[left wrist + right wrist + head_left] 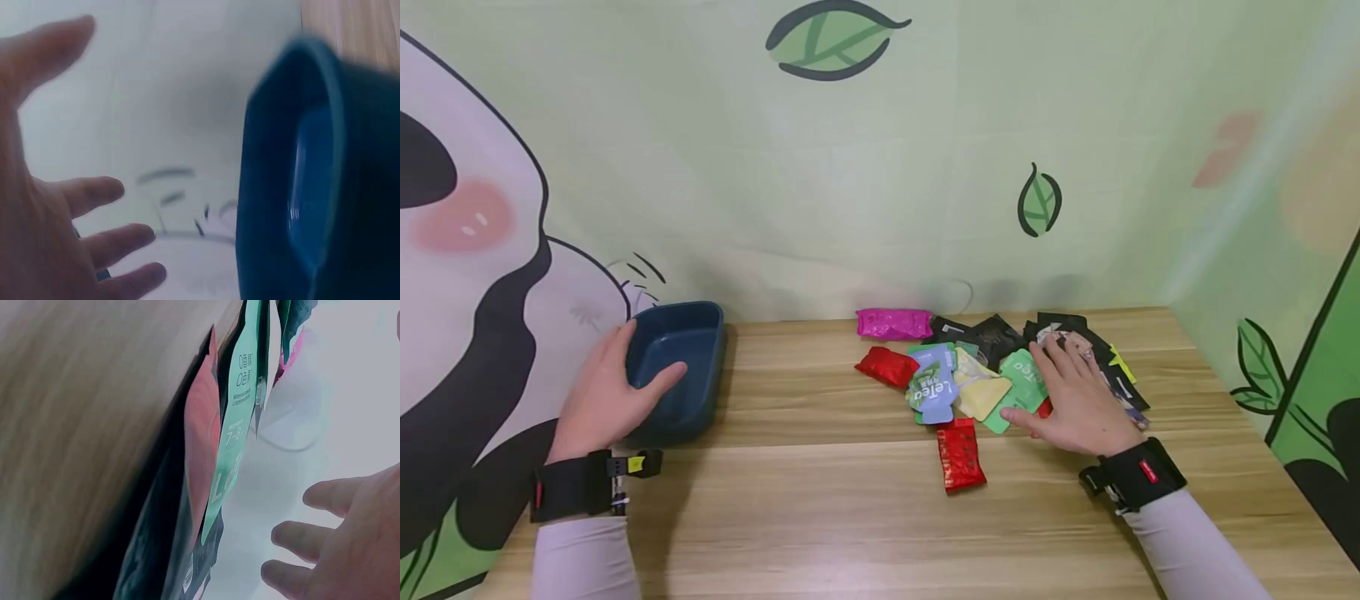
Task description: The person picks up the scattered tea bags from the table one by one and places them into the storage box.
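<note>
On the left, my left hand (pixel 597 396) hovers over the near left side of a dark blue rectangular bin (pixel 711 392), its thumb spread over the opening. In the left wrist view a gap shows between the fingers and the bin (pixel 369 187). With fingers extended, my right hand (pixel 1086 408) is over the right part of a pile of tea packets. Closest to its thumb is a green packet (pixel 1021 387). Black packets (pixel 1123 385) lie beyond and right of the fingers; part of a red one is hidden under the hand. The right wrist view shows the hand (pixel 356 550) apart from the green packet (pixel 240 394).
Left in the pile are a blue packet (pixel 932 385), a yellow packet (pixel 981 392) and a red packet (pixel 887 367). Another red packet (pixel 961 458) lies nearer me; a magenta packet (pixel 895 323) is by the wall. A printed cloth (pixel 880 183) backs the wooden table (pixel 820 508).
</note>
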Tool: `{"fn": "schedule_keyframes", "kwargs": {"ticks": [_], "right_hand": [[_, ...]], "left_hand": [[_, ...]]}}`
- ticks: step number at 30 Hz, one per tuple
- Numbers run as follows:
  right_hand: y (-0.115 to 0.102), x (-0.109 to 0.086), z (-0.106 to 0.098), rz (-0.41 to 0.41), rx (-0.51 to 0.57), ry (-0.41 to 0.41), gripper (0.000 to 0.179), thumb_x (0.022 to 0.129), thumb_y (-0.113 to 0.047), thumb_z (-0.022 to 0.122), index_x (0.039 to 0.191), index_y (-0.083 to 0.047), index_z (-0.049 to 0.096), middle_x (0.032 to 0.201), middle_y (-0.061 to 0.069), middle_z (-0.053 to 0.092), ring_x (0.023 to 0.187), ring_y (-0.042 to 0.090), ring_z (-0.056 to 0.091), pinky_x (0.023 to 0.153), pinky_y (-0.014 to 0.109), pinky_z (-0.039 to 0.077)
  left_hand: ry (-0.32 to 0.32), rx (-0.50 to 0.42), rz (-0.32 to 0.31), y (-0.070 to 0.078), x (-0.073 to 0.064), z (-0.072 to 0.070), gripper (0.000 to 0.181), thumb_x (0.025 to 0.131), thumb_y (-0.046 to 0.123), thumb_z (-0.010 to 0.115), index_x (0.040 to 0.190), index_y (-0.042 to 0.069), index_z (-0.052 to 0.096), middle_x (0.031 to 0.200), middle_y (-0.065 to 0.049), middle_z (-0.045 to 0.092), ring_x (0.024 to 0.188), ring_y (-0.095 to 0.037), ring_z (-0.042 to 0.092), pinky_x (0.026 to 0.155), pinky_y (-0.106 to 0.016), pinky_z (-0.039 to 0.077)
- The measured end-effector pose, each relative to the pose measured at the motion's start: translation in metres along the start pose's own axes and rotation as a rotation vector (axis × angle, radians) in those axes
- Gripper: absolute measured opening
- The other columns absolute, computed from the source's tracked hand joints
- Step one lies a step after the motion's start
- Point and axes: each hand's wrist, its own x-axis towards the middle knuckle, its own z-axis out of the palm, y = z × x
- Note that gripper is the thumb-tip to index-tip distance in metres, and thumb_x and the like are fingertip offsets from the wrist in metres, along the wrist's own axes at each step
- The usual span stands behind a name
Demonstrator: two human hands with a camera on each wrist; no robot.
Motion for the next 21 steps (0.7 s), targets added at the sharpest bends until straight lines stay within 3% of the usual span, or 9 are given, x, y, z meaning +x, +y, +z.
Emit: {"fn": "schedule_keyframes", "kwargs": {"ticks": [6, 10, 16, 21], "right_hand": [[0.0, 0.0, 0.0, -0.012, 0.004, 0.003, 0.114, 0.079, -0.083, 0.045, 0.156, 0.0, 0.029, 0.16, 0.026, 0.025, 0.146, 0.049, 0.017, 0.113, 0.063, 0.01], [-0.001, 0.0, 0.001, -0.013, -0.002, 0.007, 0.114, 0.079, -0.083, 0.045, 0.156, 0.0, 0.03, 0.159, 0.026, 0.027, 0.146, 0.049, 0.019, 0.113, 0.064, 0.01], [-0.002, -0.001, 0.002, -0.011, 0.003, -0.002, 0.114, 0.079, -0.084, 0.044, 0.156, -0.001, 0.03, 0.159, 0.026, 0.027, 0.146, 0.048, 0.019, 0.112, 0.065, 0.011], [-0.006, -0.001, 0.002, -0.016, 0.019, -0.006, 0.114, 0.079, -0.084, 0.043, 0.156, -0.002, 0.03, 0.16, 0.025, 0.025, 0.146, 0.048, 0.019, 0.111, 0.066, 0.014]], "left_hand": [[-0.077, 0.019, -0.161, -0.034, -0.006, -0.005, 0.103, 0.092, 0.064, 0.048, 0.155, -0.011, 0.013, 0.151, -0.041, 0.023, 0.135, -0.057, 0.026, 0.102, -0.07, 0.024], [-0.128, 0.026, -0.268, -0.049, -0.01, -0.005, 0.098, 0.095, 0.061, 0.044, 0.152, -0.014, 0.016, 0.145, -0.043, 0.03, 0.128, -0.059, 0.034, 0.098, -0.07, 0.03], [-0.106, 0.033, -0.291, -0.061, -0.014, -0.001, 0.072, 0.097, 0.037, 0.052, 0.144, -0.015, 0.036, 0.134, -0.041, 0.047, 0.117, -0.055, 0.049, 0.092, -0.066, 0.038], [-0.078, 0.01, -0.313, -0.06, -0.014, 0.001, 0.058, 0.091, 0.018, 0.055, 0.139, -0.012, 0.046, 0.127, -0.036, 0.055, 0.11, -0.049, 0.056, 0.086, -0.061, 0.043]]}}
